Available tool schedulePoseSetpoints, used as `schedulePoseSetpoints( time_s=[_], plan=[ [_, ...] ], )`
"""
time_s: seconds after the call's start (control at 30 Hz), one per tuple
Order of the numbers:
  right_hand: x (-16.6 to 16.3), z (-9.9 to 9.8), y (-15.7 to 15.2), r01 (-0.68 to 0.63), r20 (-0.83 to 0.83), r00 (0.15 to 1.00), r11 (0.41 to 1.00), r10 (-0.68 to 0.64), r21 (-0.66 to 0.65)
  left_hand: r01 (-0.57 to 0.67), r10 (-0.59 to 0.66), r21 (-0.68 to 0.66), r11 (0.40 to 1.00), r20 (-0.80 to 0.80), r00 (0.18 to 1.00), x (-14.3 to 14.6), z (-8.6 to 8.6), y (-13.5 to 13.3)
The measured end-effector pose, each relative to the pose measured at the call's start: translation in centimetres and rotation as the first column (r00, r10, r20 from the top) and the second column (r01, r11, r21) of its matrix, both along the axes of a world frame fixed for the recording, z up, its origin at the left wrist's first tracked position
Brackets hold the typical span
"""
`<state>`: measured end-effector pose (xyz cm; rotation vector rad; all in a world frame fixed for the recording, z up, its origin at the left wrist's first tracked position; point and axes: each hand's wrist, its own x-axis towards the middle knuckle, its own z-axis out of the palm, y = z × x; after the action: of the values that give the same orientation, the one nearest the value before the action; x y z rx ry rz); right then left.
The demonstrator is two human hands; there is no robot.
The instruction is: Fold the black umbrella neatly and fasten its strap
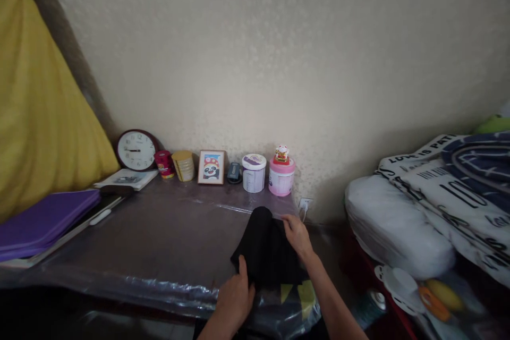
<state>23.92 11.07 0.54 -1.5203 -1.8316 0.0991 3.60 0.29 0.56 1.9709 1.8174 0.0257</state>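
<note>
A black garment (265, 249) lies folded near the right front corner of a table covered in clear plastic (159, 239). My left hand (235, 297) grips its near left edge, thumb on top of the cloth. My right hand (297, 234) pinches the far right edge of the same garment. A yellow patch (297, 292) shows on the cloth where it hangs over the table's front edge.
Along the wall stand a round clock (136, 150), a red tin (164, 163), a yellow jar (184, 165), a framed panda picture (211, 167), a white tub (254, 172) and a pink tub (281, 175). Purple folders (43, 220) lie left. Folded bedding (430, 196) sits right.
</note>
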Motion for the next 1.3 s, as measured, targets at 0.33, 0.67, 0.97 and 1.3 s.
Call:
schedulePoseSetpoints(
  time_s=[0.33, 0.67, 0.97, 1.3],
  plan=[
    [1.8, -1.6, 0.3, 0.163, 0.125, 0.982, 0.966, -0.140, -0.201, -0.010, 0.011, 0.012, 1.000, -0.043, 0.999, 0.1, -0.1, 0.1],
    [3.4, -2.8, -3.3, 0.220, -0.057, 0.965, 0.909, -0.256, -0.354, 0.002, -0.001, 0.016, 1.000, -0.016, 1.000, -0.1, -0.3, -0.1],
    [0.9, -3.1, -4.5, 0.110, -0.257, 0.946, 0.941, -0.197, -0.319, 0.001, -0.001, 0.021, 1.000, -0.009, 1.000, -0.1, -0.4, -0.1],
    [-3.4, 0.6, -3.2, -0.182, -0.640, 0.766, 0.936, -0.058, -0.302, -0.005, 0.005, 0.022, 1.000, -0.006, 1.000, 0.0, -0.3, 0.0]
  ],
)
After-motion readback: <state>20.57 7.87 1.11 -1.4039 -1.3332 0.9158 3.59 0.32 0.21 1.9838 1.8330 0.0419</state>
